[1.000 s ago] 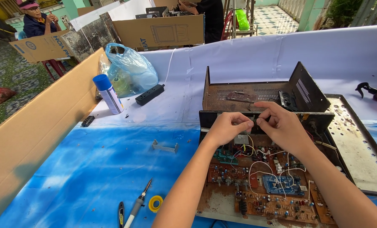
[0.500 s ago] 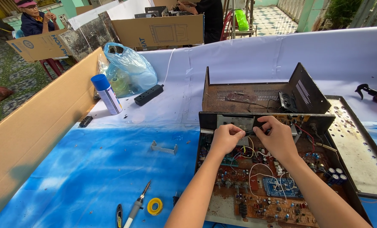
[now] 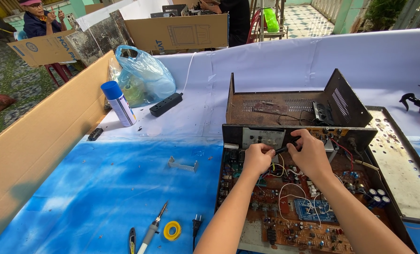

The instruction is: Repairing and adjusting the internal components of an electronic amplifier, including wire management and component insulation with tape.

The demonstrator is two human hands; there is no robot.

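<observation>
The fingers of the left hand (image 3: 257,159) are curled together around one end of a thin black cable (image 3: 285,148), and the fingertips of the right hand (image 3: 310,155) are pinched on its other end, so the cable runs as a short span between the 2 hands, slightly higher on the right. It lies just above the brown circuit board (image 3: 294,211) and just in front of the pale panel at the rear wall of the open amplifier chassis (image 3: 229,134). White, yellow and red wires loop across the board under both wrists, and a small blue board (image 3: 320,210) sits beside the right forearm.

Behind the chassis stands its rusty, upturned metal cover (image 3: 285,106), and a perforated metal plate (image 3: 400,164) lies on the right. To the left, on the blue cloth (image 3: 101,188), lie a small metal bracket (image 3: 182,164), a screwdriver (image 3: 152,228), a roll of yellow tape (image 3: 172,230) and a black mains plug (image 3: 196,225). Farther back stand a blue-capped spray can (image 3: 119,103), a black power strip (image 3: 165,104) and a blue plastic bag (image 3: 144,75), with a cardboard wall (image 3: 40,150) along the left edge.
</observation>
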